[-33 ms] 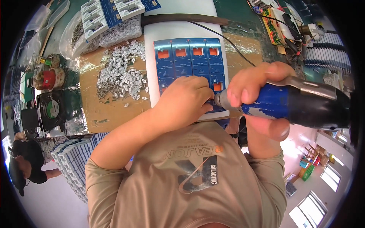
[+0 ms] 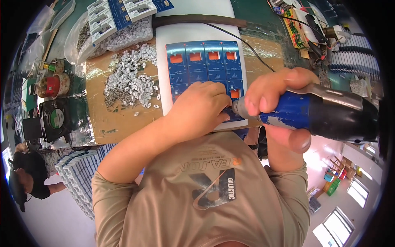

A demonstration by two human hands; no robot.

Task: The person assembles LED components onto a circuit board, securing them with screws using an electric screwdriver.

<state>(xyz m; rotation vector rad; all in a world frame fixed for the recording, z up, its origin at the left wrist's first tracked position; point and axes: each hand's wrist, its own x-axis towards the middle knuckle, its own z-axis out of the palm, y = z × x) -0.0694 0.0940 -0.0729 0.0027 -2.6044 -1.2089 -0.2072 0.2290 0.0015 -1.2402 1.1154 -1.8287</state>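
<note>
My right hand (image 2: 284, 103) is wrapped round a blue and black power screwdriver (image 2: 310, 111), which lies nearly level with its nose pointing left. At that nose, the thumb and fingers of my left hand (image 2: 201, 105) are pinched together; whatever they hold is hidden. Under both hands lies a blue printed panel (image 2: 197, 74) with several rectangular windows showing orange. A white foam pad (image 2: 163, 82) supports the panel. My left hand covers much of the panel's near part, and the screwdriver's tip cannot be seen.
Left of the pad, small grey-white metal pieces (image 2: 135, 78) and screws (image 2: 113, 92) lie heaped on brown board. Behind them a clear bag (image 2: 127, 35) holds more pieces, under white and blue trays (image 2: 103, 20). A dark bar (image 2: 197, 20) crosses the pad. Another person (image 2: 31, 177) is far left.
</note>
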